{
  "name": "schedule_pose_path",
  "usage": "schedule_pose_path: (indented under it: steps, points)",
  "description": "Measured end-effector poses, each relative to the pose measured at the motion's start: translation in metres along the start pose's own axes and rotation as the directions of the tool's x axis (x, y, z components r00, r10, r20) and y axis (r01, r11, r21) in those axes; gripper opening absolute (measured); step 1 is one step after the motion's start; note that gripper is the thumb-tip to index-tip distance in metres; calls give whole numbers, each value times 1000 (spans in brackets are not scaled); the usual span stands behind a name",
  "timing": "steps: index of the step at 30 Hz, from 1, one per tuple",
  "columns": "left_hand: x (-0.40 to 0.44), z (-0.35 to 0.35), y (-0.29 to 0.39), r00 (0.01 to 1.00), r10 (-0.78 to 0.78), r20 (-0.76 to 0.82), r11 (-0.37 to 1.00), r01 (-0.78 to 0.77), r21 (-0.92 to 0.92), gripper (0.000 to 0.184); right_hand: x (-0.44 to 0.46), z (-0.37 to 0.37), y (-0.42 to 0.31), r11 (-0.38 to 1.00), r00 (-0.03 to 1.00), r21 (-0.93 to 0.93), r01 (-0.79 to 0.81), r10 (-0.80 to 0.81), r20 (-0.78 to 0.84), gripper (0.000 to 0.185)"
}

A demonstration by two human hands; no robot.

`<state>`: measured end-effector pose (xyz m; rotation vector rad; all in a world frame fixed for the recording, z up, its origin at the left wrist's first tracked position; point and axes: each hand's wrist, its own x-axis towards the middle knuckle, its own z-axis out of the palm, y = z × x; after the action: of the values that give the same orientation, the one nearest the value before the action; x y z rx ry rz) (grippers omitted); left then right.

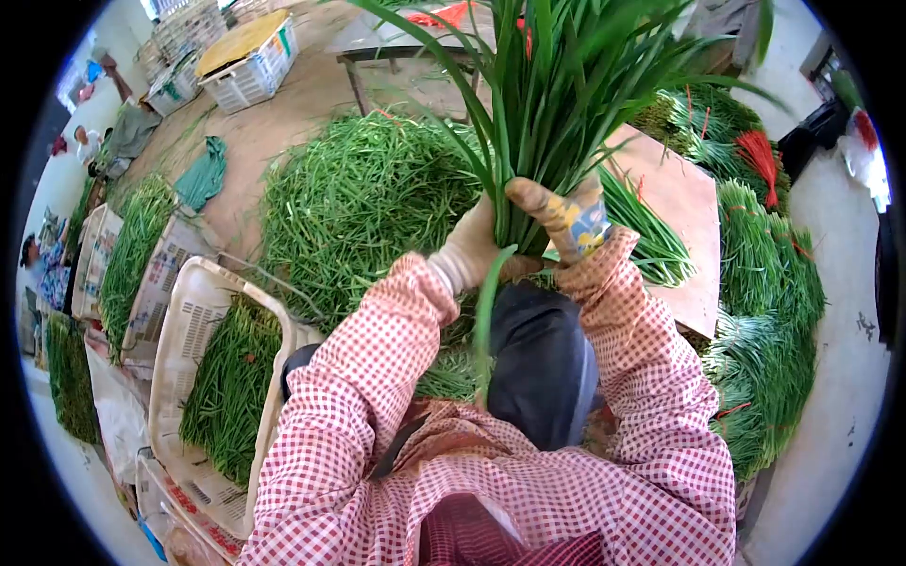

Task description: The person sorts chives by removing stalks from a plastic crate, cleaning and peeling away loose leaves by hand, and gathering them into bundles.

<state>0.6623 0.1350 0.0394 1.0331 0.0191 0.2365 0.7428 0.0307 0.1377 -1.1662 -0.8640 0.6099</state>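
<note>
One leafy bunch (533,113), long, green, upright

Leaf bunch (543,123) green; sleeves (363,354) red-and-white checked; crate (247,89) white, cover (247,41) yellow; ties (758,158) red.

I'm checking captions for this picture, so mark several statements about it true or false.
1. The left hand and right hand hold one bunch of long green leaves. True.
2. The bright red strings lie on the loose heap of green stalks. False: they lie on the stacked green bundles at the right.
3. A crumpled green cloth lies on the brown floor. True.
4. The white plastic crate at the upper left has a blue cover. False: its cover is yellow.
</note>
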Motion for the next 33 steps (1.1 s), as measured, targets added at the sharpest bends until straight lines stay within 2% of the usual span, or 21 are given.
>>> schedule_pose_path:
  steps: [1,2,3,4,6,7,8,9,10,11,13,14,15,16,18,20,26,28,30,31,33]
  points:
    - [13,11,21,971,-210,118,886,240,-396,48,12,-10,2,992,993,-18,121,-121,13,69]
    - [29,3,7,969,-212,124,884,244,-398,48,18,-22,10,992,993,-24,120,-120,8,69]
    - [50,-16,-19,992,-41,120,999,42,-9,43,22,-33,17,986,989,-78,149,-149,13,58]
    - [68,-32,-34,979,-97,178,939,150,-311,43,26,-42,28,976,984,-129,176,-175,19,47]
    - [99,-52,-52,935,-208,289,498,355,-791,43,32,-47,54,998,1000,54,28,-27,-13,65]
    - [100,-61,-55,980,-114,162,867,178,-466,45,38,-50,55,994,1000,-113,-2,1,-16,65]
    - [92,-59,-41,995,33,96,999,-32,-8,46,45,-48,52,960,999,-277,-37,31,-24,65]
    - [79,-54,-25,977,184,107,864,-213,456,48,53,-40,57,981,995,-172,92,-85,47,64]
    - [67,-53,-8,963,238,124,714,-260,650,50,60,-29,49,951,998,-308,39,-20,65,66]
    - [55,-53,8,946,291,141,521,-280,806,53,61,-9,24,890,996,-455,-7,49,80,68]
    - [27,-63,18,961,265,80,549,-219,807,57,65,26,20,865,972,-493,-94,188,143,75]
    - [8,-58,20,960,263,-93,863,-191,468,59,68,44,32,953,961,-302,-8,90,260,81]
    - [-10,-51,22,962,211,-176,977,-201,71,60,65,51,37,923,944,-382,-33,154,290,83]
    - [-27,-34,34,954,156,-256,911,-239,-335,61,60,61,26,886,922,-460,-52,220,320,86]
    - [-54,-46,20,890,213,-403,875,-357,-327,63,49,69,4,832,895,-552,-53,285,342,86]
    - [-72,-28,34,858,286,-427,874,-416,-252,63,36,57,-12,948,896,-307,-85,207,392,77]
    - [-96,-22,23,888,324,-327,838,-430,-336,61,-7,-4,-15,772,846,-609,-182,439,303,56]
    - [-97,0,30,899,349,-264,797,-433,-421,61,-24,-9,-9,605,797,-777,175,377,473,69]
    - [-96,16,29,882,363,-300,783,-464,-414,60,-60,11,-18,764,849,-644,-43,367,380,87]
    - [-98,22,28,872,344,-347,798,-467,-381,59,-69,22,-23,637,819,-766,-90,485,307,104]
    - [-99,45,25,842,266,-469,812,-458,-361,51,-95,29,-16,557,881,-830,14,386,274,106]
